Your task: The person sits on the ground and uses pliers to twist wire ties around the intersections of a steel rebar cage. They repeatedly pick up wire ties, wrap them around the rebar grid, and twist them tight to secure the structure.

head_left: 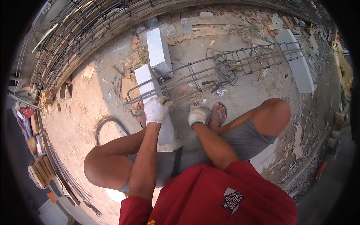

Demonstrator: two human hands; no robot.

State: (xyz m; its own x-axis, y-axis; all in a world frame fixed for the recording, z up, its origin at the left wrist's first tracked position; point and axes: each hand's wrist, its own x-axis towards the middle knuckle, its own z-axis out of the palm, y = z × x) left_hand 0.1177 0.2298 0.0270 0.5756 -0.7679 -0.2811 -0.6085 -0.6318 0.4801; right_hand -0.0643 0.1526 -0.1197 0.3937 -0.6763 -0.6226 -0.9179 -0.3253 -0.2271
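In the head view, the left hand [156, 110], in a white work glove, has its grip closed around the near end of a long rebar cage [225, 65], just where the cage crosses a white concrete block [149, 88]. The right hand [198, 114], also gloved, rests fisted just beside the cage's lower bar; whether its grip holds anything I cannot tell. The cage runs from the hands far to the right across dusty ground [93, 97], over a second white block [159, 52]. A sandalled foot [218, 111] lies just right of the right hand.
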